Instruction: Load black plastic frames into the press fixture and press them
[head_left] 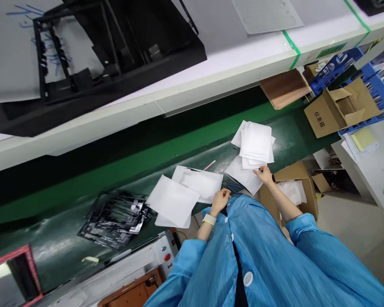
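Note:
My left hand (220, 201), with a watch on its wrist, is near the table's front edge, just below two overlapping white sheets (200, 183); its fingers are curled, and what they hold, if anything, is hidden. My right hand (264, 175) pinches the edge of a white sheet (245, 175) lying below a stack of white packets (256, 140). Blue-handled pliers (233, 186) lie between my hands. More white sheets (173, 201) overlap to the left, beside a pile of black plastic frames (117, 219).
Above the green table (166, 157) runs a white shelf (224, 68) bearing black parts (131, 47). Cardboard boxes (323, 115) and a blue crate (376, 91) stand at right. An open carton (309, 187) with white packets is beside me. A red-framed item (30, 264) sits lower left.

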Available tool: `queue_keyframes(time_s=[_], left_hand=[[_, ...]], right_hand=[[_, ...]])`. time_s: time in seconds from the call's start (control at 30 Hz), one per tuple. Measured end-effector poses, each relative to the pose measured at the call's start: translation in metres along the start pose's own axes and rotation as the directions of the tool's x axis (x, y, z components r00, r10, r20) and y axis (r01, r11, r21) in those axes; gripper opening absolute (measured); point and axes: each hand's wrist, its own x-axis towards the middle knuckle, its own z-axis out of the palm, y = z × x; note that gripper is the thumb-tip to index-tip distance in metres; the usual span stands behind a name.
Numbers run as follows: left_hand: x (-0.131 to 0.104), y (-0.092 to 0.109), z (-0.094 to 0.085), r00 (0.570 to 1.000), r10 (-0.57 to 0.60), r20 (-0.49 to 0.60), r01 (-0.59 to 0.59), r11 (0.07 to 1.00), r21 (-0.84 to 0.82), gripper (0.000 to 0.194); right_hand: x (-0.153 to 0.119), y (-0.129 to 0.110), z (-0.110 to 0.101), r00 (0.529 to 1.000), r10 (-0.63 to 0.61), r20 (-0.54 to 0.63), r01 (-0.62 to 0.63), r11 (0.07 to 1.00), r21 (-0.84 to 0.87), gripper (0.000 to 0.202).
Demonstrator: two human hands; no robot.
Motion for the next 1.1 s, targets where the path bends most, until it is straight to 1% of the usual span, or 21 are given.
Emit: queue_keyframes(time_s=[0.07,0.1,0.17,0.23,0.3,0.4,0.47,0.6,0.73,0.83,0.9,0.93,1.0,1.03,1.07,1.1], left_hand=[[0.007,0.002,0.005,1.0,0.016,0.013,-0.016,1.0,0.015,0.035],[0.007,0.001,0.007,1.0,0.024,0.015,-0.024,1.0,0.019,0.035],[0.002,-0.004,0.008,0.999,0.035,0.014,-0.035,0.999,0.022,0.035],[-0.006,-0.012,0.007,0.999,0.036,0.011,-0.036,0.999,0.022,0.036],[-0.013,-0.02,0.005,0.999,0.034,0.012,-0.034,0.999,0.021,0.037],[-0.018,-0.027,-0.003,0.999,0.039,0.022,-0.039,0.999,0.016,0.039],[-0.017,-0.028,-0.011,0.998,0.05,0.028,-0.05,0.999,0.008,0.042],[-0.012,-0.026,-0.026,0.997,0.066,0.037,-0.065,0.998,-0.02,0.045],[-0.012,-0.025,-0.035,0.999,0.051,0.017,-0.05,0.997,-0.062,0.042],[-0.015,-0.024,-0.034,0.999,0.035,-0.034,-0.039,0.991,-0.126,0.041],[-0.018,-0.021,-0.027,0.996,0.015,-0.083,-0.031,0.981,-0.192,0.043],[-0.019,-0.018,-0.02,0.994,0.003,-0.111,-0.029,0.972,-0.234,0.044],[-0.021,-0.01,-0.002,0.986,-0.024,-0.165,-0.034,0.941,-0.338,0.052],[-0.021,-0.004,0.01,0.981,-0.035,-0.188,-0.044,0.916,-0.399,0.059],[-0.021,0.003,0.023,0.978,-0.043,-0.203,-0.058,0.883,-0.465,0.067],[-0.021,0.012,0.036,0.977,-0.046,-0.209,-0.074,0.843,-0.532,0.076]], right_hand=[[0.006,0.001,-0.006,0.993,0.088,-0.078,-0.086,0.996,0.036,0.044],[0.012,0.0,-0.01,0.982,0.133,-0.132,-0.127,0.99,0.053,0.044],[0.027,-0.005,-0.017,0.946,0.212,-0.244,-0.196,0.977,0.09,0.05],[0.047,-0.013,-0.025,0.916,0.263,-0.303,-0.234,0.964,0.129,0.057],[0.066,-0.022,-0.033,0.916,0.285,-0.283,-0.247,0.955,0.164,0.057],[0.081,-0.029,-0.047,0.933,0.282,-0.223,-0.236,0.949,0.211,0.04],[0.079,-0.027,-0.059,0.934,0.28,-0.224,-0.221,0.942,0.254,0.034],[0.062,-0.011,-0.08,0.918,0.324,-0.228,-0.231,0.905,0.358,0.036],[0.054,-0.004,-0.087,0.911,0.376,-0.171,-0.255,0.838,0.483,0.03],[0.052,-0.012,-0.092,0.912,0.384,-0.143,-0.222,0.757,0.614,0.028],[0.046,-0.024,-0.098,0.934,0.344,-0.095,-0.178,0.681,0.711,0.025],[0.04,-0.031,-0.101,0.952,0.302,-0.052,-0.161,0.637,0.754,0.022],[0.022,-0.044,-0.106,0.984,0.163,0.071,-0.151,0.552,0.82,0.017],[0.01,-0.048,-0.108,0.987,0.072,0.147,-0.163,0.519,0.839,0.018],[-0.003,-0.052,-0.109,0.975,-0.024,0.223,-0.182,0.497,0.849,0.021],[-0.017,-0.053,-0.111,0.944,-0.122,0.306,-0.211,0.488,0.847,0.027]])
